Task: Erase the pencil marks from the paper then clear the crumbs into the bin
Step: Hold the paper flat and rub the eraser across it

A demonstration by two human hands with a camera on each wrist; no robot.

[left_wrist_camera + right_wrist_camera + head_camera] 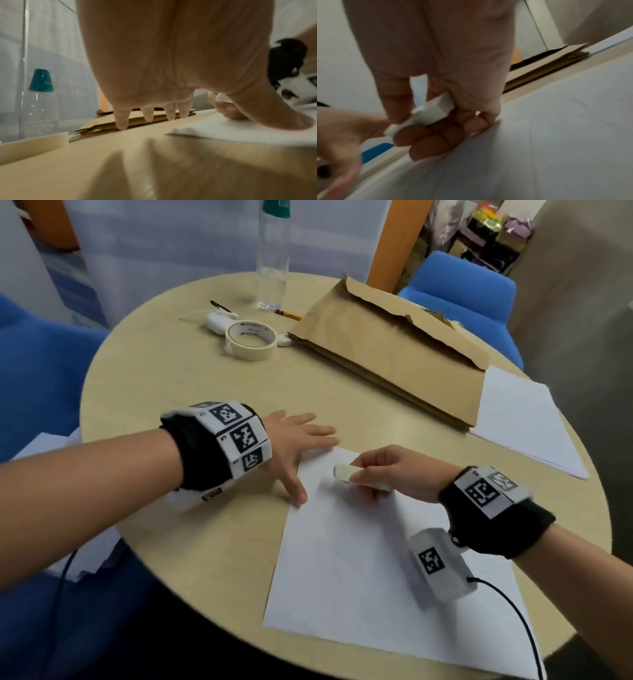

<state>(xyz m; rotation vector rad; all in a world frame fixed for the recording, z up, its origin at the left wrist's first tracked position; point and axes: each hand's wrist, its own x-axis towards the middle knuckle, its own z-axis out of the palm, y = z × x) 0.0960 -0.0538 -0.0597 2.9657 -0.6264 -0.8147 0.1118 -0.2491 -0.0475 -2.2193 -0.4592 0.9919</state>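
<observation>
A white sheet of paper [359, 559] lies on the round wooden table [191, 392] in front of me. My right hand [387, 470] pinches a white eraser [342, 472] between thumb and fingers and holds its end against the paper's upper left part; the eraser [429, 115] shows the same grip in the right wrist view. My left hand [298, 440] lies flat with straight spread fingers, thumb [281, 119] pressing the paper's left edge and fingertips on its top corner. Faint pencil lines [573, 102] show on the paper [556, 148]. No bin is in view.
A brown paper bag [394, 354] lies flat at the back right, with more white sheets [527, 422] beside it. A masking tape roll [251, 338], a clear bottle [272, 258], a pencil [287, 314] and small white items sit at the back. Blue chairs [459, 292] surround the table.
</observation>
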